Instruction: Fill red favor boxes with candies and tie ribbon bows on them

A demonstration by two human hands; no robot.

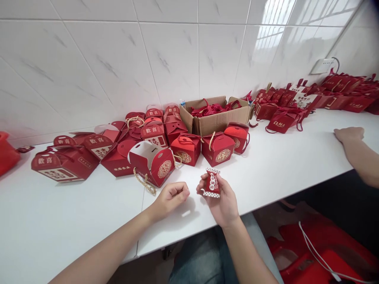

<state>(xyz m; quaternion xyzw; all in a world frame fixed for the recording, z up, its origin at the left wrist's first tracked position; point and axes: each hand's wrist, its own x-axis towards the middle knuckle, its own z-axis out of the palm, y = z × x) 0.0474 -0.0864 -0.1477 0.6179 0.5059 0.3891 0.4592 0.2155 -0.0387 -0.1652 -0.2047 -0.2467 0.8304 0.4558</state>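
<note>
Holding, head view: right hand [222, 199] fingers pinching small red-and-white wrapped candy [211, 184] at lower centre | left hand [171, 197] curled shut, empty, on white surface [59, 221] | red paper gift box [152, 161] lies open just above; most boxes behind look closed | another person's hand [349, 134] right edge.

White surface [281, 165] runs along a tiled wall [177, 51]. An open cardboard box [217, 120] of red ribbons stands against the wall. Red gift boxes [154, 134] are clustered to its left, one lying open on its side [152, 161]. Red gift bags [284, 108] are crowded at far right. A co-worker's hand [349, 134] rests on the surface edge.
</note>
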